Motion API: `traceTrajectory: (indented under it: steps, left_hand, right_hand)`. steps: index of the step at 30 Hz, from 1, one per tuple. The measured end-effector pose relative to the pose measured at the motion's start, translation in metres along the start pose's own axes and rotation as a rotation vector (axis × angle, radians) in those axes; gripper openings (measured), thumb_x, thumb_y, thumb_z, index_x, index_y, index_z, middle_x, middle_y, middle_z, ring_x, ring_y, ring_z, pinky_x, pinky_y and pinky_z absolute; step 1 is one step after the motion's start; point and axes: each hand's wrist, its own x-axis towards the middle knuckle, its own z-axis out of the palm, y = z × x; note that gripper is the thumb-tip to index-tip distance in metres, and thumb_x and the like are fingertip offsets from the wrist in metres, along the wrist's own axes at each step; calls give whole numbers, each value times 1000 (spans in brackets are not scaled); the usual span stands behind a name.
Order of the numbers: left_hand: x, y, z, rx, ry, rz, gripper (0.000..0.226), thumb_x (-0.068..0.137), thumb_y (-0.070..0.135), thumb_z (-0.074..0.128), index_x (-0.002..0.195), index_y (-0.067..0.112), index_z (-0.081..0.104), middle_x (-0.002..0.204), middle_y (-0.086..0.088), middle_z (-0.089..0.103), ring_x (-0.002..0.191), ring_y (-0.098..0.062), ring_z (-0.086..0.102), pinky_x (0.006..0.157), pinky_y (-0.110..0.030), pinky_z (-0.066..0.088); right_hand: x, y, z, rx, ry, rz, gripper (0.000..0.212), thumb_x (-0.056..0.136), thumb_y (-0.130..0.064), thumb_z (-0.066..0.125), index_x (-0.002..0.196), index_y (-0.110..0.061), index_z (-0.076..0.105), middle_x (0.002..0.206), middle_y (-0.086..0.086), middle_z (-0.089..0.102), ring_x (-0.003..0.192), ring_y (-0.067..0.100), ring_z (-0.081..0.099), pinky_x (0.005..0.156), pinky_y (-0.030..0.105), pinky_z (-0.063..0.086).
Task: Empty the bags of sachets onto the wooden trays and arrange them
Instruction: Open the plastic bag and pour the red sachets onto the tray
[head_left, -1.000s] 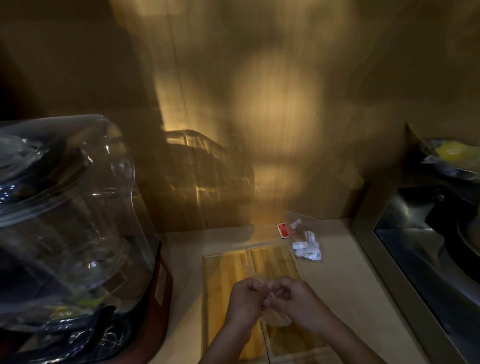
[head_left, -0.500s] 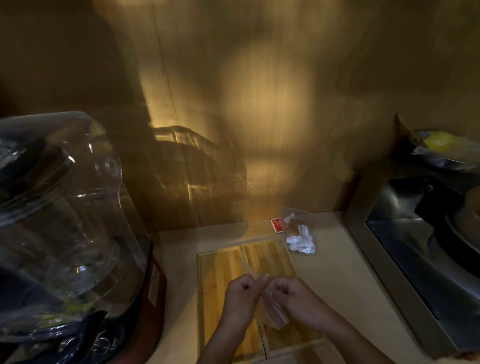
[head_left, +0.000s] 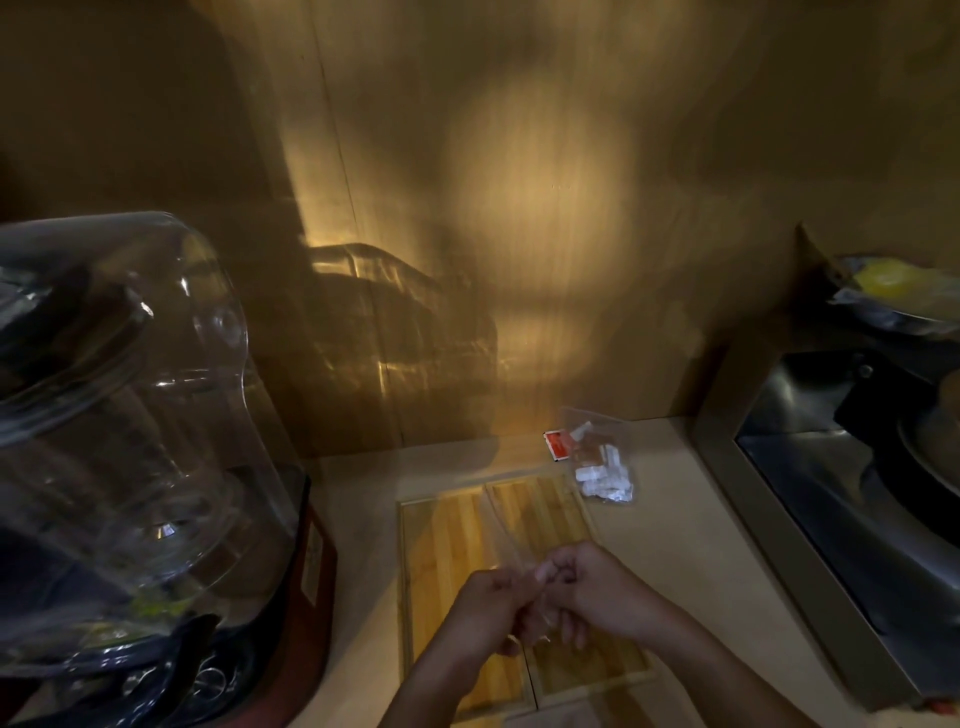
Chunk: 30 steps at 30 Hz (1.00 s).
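Clear plastic is what I see pinched between both hands: the left hand (head_left: 485, 605) and right hand (head_left: 597, 587) are closed knuckle to knuckle on a thin transparent bag (head_left: 511, 545), its loose edge rising just beyond the fingers. They hover over the two wooden trays (head_left: 452, 540), which lie side by side on the beige worktop (head_left: 670, 530). A second bag of white sachets (head_left: 602, 467) rests past the trays' far right corner, well apart from my hands, near the wall.
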Motion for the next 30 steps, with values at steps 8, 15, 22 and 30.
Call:
traceTrajectory:
  steps: [8, 15, 22, 30]
  left_hand:
    - [-4, -6, -12, -55, -47, 13, 36, 92, 19, 55, 58, 13, 65, 53, 1, 63, 47, -6, 60, 49, -16, 48]
    - [-3, -9, -11, 79, -62, -35, 29, 90, 8, 53, 66, 14, 67, 54, 6, 70, 54, -3, 65, 58, -20, 49]
    - [-3, -9, -2, 294, -109, 30, 40, 75, -5, 58, 44, 18, 56, 35, 7, 54, 40, -3, 49, 48, -13, 41]
    - [2, -13, 4, 245, -28, 52, 19, 67, 9, 57, 49, 13, 55, 43, 0, 47, 44, -9, 43, 48, -20, 37]
  right_hand:
    - [-2, -3, -2, 38, -84, 22, 23, 81, 7, 51, 66, -10, 54, 41, -5, 59, 31, 6, 53, 33, 17, 42]
    - [-2, -3, -2, -181, -142, 93, 24, 86, -10, 54, 63, -14, 57, 45, -2, 57, 34, 5, 54, 33, 18, 45]
    - [-17, -15, 0, -438, -261, 121, 32, 81, -5, 48, 53, -18, 45, 45, -5, 57, 29, 1, 47, 35, 11, 39]
    - [-22, -5, 1, -683, -74, -129, 26, 79, -20, 58, 55, -19, 47, 69, -26, 61, 54, 5, 46, 50, 14, 26]
